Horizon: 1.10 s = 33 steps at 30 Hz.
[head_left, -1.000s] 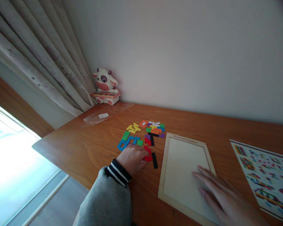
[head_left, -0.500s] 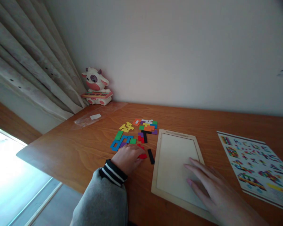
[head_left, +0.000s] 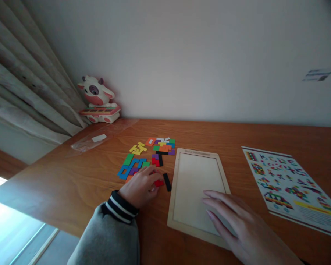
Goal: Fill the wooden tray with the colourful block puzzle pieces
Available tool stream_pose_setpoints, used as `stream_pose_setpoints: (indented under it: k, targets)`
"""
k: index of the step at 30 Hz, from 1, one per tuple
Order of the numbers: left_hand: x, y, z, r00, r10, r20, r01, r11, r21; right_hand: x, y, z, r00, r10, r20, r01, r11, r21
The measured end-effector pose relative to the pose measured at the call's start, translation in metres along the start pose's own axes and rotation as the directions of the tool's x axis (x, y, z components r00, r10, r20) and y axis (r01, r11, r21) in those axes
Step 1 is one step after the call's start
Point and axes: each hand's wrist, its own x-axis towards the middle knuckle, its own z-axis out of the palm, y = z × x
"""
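My left hand [head_left: 142,187] is closed, its fingertips bent around a red puzzle piece [head_left: 159,183] low over the table. Part of that piece is hidden under the fingers. A straight black piece [head_left: 167,182] lies just to its right, beside the wooden puzzle frame [head_left: 173,195]. Stretched over the lower right of the frame, my right hand [head_left: 231,217] has its fingers apart and holds nothing. Beyond the left hand lie blue pieces [head_left: 124,172], a green piece [head_left: 128,159], yellow pieces [head_left: 138,148] and a cluster with orange pieces [head_left: 164,148].
A printed pattern sheet [head_left: 289,187] lies right of the frame. At the back left, a toy cow with a keyboard [head_left: 100,101] stands by the curtain [head_left: 30,81]. A clear plastic bag [head_left: 84,144] is on the table in front of it.
The whole view has shifted, so things sit further left. My left fingers have curled more closely over the red piece, covering the upper red part. My right hand stays open over the frame.
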Motion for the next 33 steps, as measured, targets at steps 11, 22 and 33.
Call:
stream_pose_setpoints:
  k: [11,22,33]
  targets:
    - [0.006,0.011,-0.005,0.998,-0.008,-0.068,0.007,1.0,-0.02,0.018,-0.024,-0.006,0.997,-0.026,-0.076,0.036,0.991,0.126]
    - [-0.005,0.053,0.028,0.921,0.293,-0.258,-0.342,0.923,-0.174,0.032,-0.039,0.009,0.988,-0.045,-0.145,0.069,0.984,0.162]
    - [-0.025,-0.019,-0.017,0.955,-0.29,-0.066,0.297,0.926,0.231,0.022,-0.021,0.018,0.997,0.075,-0.022,-0.072,0.989,0.128]
